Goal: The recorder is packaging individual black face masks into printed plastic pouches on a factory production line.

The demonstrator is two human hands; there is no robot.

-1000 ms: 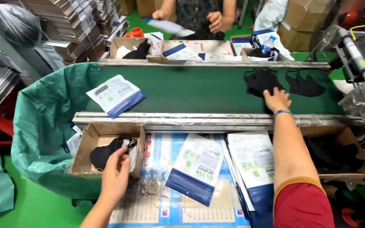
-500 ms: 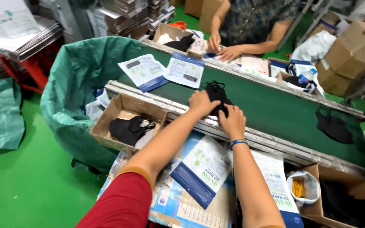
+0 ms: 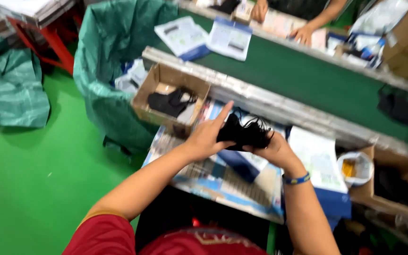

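Both my hands hold a bunch of black face masks (image 3: pixel 244 133) with dangling ear loops over the work table. My left hand (image 3: pixel 205 137) grips the bunch from the left with its index finger pointing up. My right hand (image 3: pixel 275 148), with a blue band on the wrist, grips it from the right. Beneath them lie white and blue flat pouches (image 3: pixel 317 158). A cardboard box (image 3: pixel 164 80) with more black masks sits just left of my hands.
A green conveyor belt (image 3: pixel 298 75) runs behind the table, carrying two flat pouches (image 3: pixel 204 35) and a black mask (image 3: pixel 396 109). Another person's hands (image 3: pixel 303 33) work across it. A green sack (image 3: pixel 105 42) hangs at the belt's left end. A small white tub (image 3: pixel 355 167) and brown box (image 3: pixel 393 189) stand right.
My hands have come back from the belt to the table with the black masks held between them. The view has swung left and down.
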